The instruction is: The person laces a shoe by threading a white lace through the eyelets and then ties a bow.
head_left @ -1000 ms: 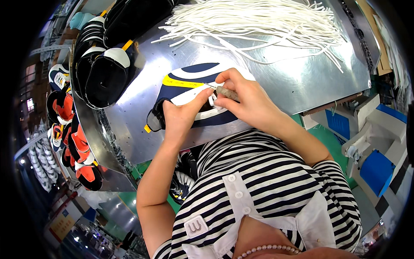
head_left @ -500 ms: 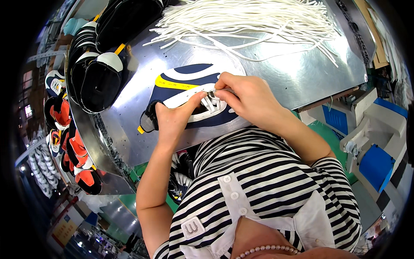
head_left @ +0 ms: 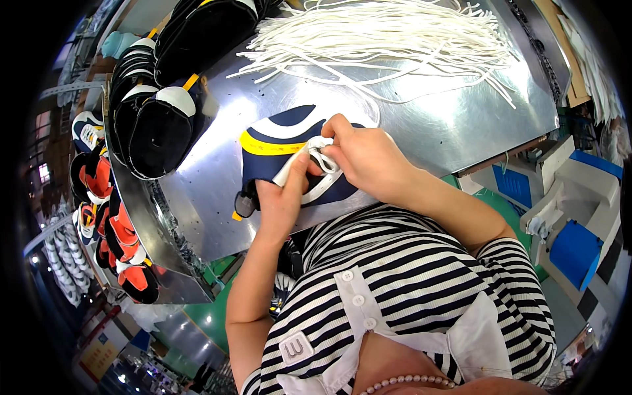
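My left fingers (head_left: 298, 172) grip the navy, white and yellow shoe upper (head_left: 280, 146) on the shiny metal tabletop (head_left: 428, 131), mostly hidden inside it; my right fingers (head_left: 338, 128) pinch closed at its white looped lace (head_left: 322, 160), on what I cannot tell; beyond the upper, heaped long white laces (head_left: 388, 43) are cut off.

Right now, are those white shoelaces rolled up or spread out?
Spread out: the white shoelaces lie loosely across the metal table, ends fanning apart.
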Tool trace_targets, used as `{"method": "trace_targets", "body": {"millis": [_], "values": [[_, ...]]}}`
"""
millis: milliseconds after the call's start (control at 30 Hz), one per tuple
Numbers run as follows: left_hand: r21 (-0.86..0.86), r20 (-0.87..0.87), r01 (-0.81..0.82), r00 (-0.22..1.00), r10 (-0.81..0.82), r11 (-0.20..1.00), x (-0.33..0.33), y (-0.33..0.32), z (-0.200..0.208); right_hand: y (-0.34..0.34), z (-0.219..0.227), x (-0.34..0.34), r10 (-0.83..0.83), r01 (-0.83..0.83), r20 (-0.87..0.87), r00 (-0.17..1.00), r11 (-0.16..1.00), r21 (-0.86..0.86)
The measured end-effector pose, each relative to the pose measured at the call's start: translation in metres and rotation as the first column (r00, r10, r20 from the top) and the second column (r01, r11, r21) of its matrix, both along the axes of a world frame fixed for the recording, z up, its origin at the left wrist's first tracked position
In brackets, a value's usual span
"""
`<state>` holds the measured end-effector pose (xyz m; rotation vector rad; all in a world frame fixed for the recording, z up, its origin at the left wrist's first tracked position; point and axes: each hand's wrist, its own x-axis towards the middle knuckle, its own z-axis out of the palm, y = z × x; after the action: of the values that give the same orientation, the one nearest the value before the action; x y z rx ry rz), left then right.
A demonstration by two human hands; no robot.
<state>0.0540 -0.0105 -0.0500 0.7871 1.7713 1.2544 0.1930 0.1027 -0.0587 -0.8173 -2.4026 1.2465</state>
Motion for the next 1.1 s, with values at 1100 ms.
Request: {"method": "trace_targets", "body": {"millis": [1100], "values": [[0.023,-0.104,-0.079,0.991,0.081,0.997,-0.014,0.011,-0.010,0.009,-0.040,-0.026,-0.064,0.198,-0.338,0.939,0.904,0.380]]}}
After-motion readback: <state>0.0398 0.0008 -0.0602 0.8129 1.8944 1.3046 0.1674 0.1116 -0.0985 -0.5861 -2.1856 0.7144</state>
